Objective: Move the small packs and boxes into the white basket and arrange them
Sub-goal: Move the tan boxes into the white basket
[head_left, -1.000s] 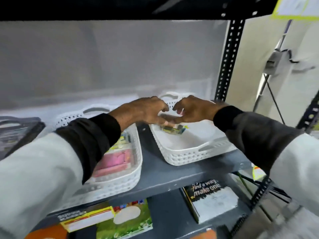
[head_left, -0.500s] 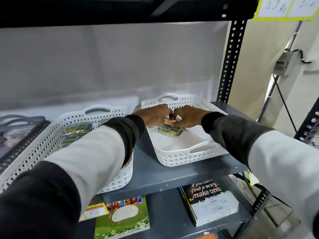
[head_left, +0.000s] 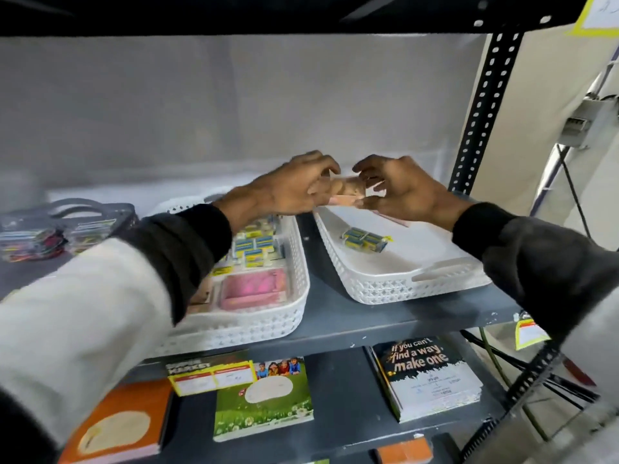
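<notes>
Both hands are hovering together above the far end of the right-hand white basket (head_left: 385, 289), at about twelve o'clock in the view. The left hand (head_left: 294, 187) and the right hand (head_left: 402, 192) are each pinching one end of a small clear-wrapped pinkish pack (head_left: 346, 192), fingers curled onto it, holding it raised above the basket floor. The pack is blurred, so its print is not readable.

Inside that basket, a wrapped bundle of small blue-and-yellow boxes (head_left: 365, 239) is lying on the floor near the left wall, at five o'clock from the held pack and well apart from it. At nine o'clock from this basket, just beside it on the grey shelf (head_left: 335, 319), a second white basket (head_left: 268, 316) is holding more blue-and-yellow boxes (head_left: 254, 246) at its far end and a pink box (head_left: 253, 289) at its near end. At the far nine o'clock edge a dark basket (head_left: 100, 209) is holding colourful packs (head_left: 30, 242). Below, at six o'clock, notebooks are lying flat, one black notebook (head_left: 425, 376) reading "If you can't find a way, make one".
</notes>
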